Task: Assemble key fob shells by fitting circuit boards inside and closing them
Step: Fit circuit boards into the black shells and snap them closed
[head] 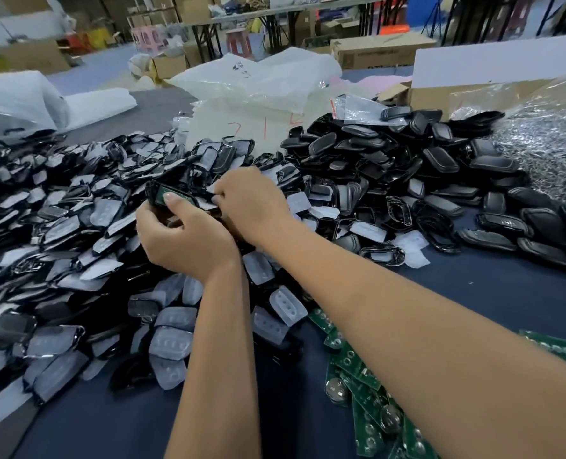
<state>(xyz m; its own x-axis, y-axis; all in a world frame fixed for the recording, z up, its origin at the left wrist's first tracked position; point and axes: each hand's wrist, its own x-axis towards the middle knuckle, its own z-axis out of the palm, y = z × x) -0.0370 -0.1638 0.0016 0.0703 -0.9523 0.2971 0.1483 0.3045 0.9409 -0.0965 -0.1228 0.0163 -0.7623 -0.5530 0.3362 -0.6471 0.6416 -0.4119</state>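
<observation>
Key fob shell [172, 197], a black half with a green circuit board [170, 196] seated inside it, is held above the middle of the table [493, 293], over a heap of loose parts. It is gripped by the left hand [185, 240], whose fingers are curled under its near end while the thumb [172, 205] is pressed on the board's face. The far end is pinched by the right hand [253, 200], its fingertips bunched at the shell's rim beside a pale film tab; what exactly is caught between them cannot be told.

The shell is judged to be light, stiff moulded plastic, glossy and therefore likely slippery, so a hold by the long side edges is thought safer than one on the smooth faces. The board is judged thin, rigid and breakable, best pressed at its bare edges rather than on its components. A snap fit is expected to need even pressure around the rim, with a twisted closure risking bent clips.

Film-covered shell fronts [59, 226] are piled across the left half of the table, reaching its left edge. Black back covers [440, 160] are heaped towards the far right corner, and more green boards [367, 392], some carrying coin cells, are scattered along the near edge at the right. Plastic bags [261, 81] and a cardboard box [440, 94] are seen along the far edge.
</observation>
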